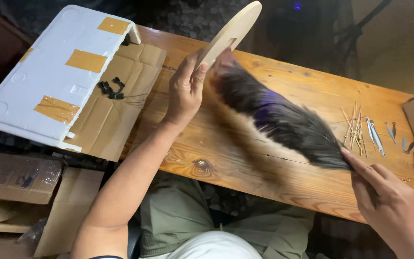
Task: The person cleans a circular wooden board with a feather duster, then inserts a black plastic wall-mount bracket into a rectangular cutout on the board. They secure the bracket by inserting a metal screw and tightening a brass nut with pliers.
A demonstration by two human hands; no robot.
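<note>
Feather fan (274, 115) lying diagonally across the wooden tabletop (283, 182). Left hand (185, 88) grips its stiff wooden handle (231, 31) near the far edge; right hand (384, 201) pinches the soft, light, probably fragile feather tips.

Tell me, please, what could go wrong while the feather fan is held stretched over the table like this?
The right hand pinches only the tips of the dark feathers, so they might bend or pull loose. The left hand holds the wooden handle tilted upward, where it could slip. The feathers could also sweep the thin wooden sticks and metal pieces beside them off the table.
</note>
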